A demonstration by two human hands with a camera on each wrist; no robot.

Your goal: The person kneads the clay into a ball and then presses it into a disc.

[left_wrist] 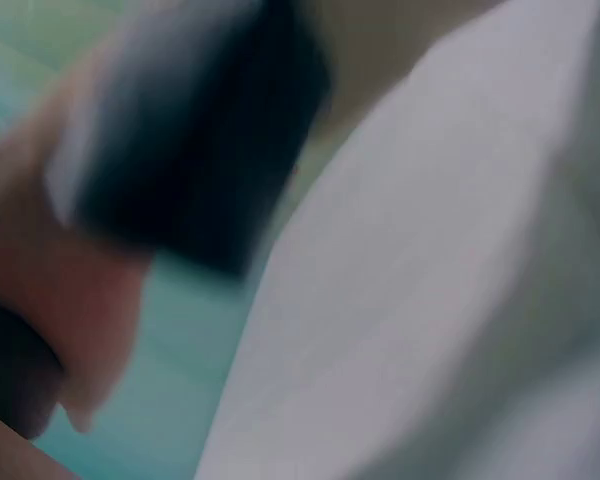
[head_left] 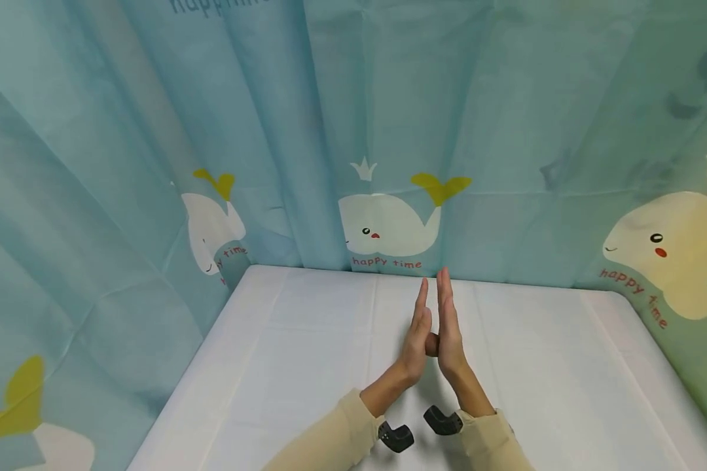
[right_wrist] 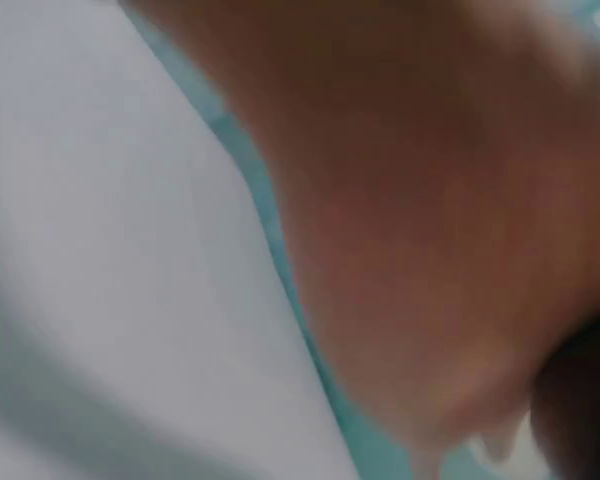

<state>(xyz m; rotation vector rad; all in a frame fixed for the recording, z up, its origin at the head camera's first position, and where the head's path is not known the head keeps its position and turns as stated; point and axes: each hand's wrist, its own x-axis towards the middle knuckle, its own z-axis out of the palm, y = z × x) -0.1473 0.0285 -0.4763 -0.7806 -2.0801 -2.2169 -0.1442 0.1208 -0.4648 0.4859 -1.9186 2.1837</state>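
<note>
Between my two palms sits a small brown round lump (head_left: 432, 345), its sides mostly covered by the hands in the head view. My left hand (head_left: 414, 347) presses it from the left, fingers straight and pointing up toward the far side. From the right, my right hand (head_left: 450, 337) lies flat against it, its fingers also straight. The palms face each other with a narrow gap at the fingertips. In the left wrist view the lump (left_wrist: 18, 370) looks dark and smooth at the left edge; in the right wrist view the lump (right_wrist: 585, 405) shows at the lower right corner.
A white-covered table (head_left: 306, 366) lies under the hands. Blue-green curtains (head_left: 259, 131) with printed whales hang behind and to both sides. Black wrist cameras are strapped at the left sleeve (head_left: 330, 438) and the right sleeve (head_left: 491, 445), close to each other.
</note>
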